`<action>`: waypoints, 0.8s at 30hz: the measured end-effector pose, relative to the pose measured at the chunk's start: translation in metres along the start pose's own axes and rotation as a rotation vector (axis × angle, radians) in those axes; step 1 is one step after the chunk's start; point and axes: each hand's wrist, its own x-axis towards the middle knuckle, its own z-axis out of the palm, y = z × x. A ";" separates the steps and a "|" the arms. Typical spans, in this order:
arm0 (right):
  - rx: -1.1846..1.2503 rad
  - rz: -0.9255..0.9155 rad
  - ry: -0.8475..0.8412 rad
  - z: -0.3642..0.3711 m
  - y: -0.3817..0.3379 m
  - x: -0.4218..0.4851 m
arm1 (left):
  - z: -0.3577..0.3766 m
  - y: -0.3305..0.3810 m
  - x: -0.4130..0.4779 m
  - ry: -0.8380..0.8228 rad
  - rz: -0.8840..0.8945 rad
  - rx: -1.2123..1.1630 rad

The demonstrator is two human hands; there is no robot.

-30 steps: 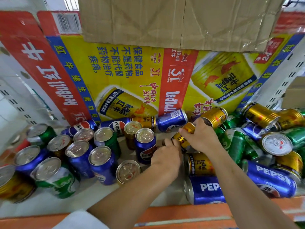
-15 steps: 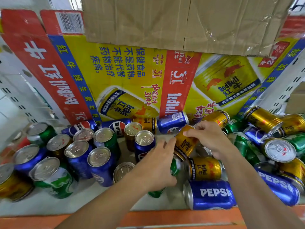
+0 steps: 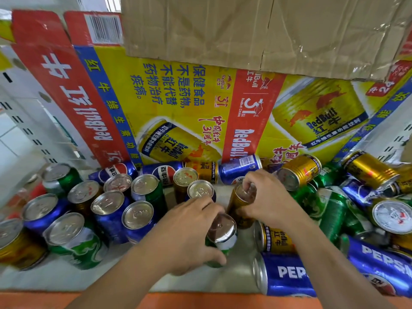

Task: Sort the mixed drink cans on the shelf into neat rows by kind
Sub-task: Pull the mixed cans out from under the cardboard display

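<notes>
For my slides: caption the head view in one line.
Left hand grips a green can, right hand holds a gold can by its top, on the cluttered shelf.

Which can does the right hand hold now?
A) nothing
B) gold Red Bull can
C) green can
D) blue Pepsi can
B: the right hand grips the top of an upright gold Red Bull can, while the left hand holds the green can.
</notes>
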 end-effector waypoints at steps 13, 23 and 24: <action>0.111 0.026 -0.133 -0.005 0.010 0.012 | -0.030 -0.026 0.012 0.133 -0.007 -0.274; -0.406 0.020 -0.068 0.007 0.010 0.078 | -0.049 -0.080 0.080 0.072 -0.252 0.006; -0.467 0.018 -0.097 0.010 0.007 0.083 | -0.049 -0.082 0.088 0.049 -0.263 0.030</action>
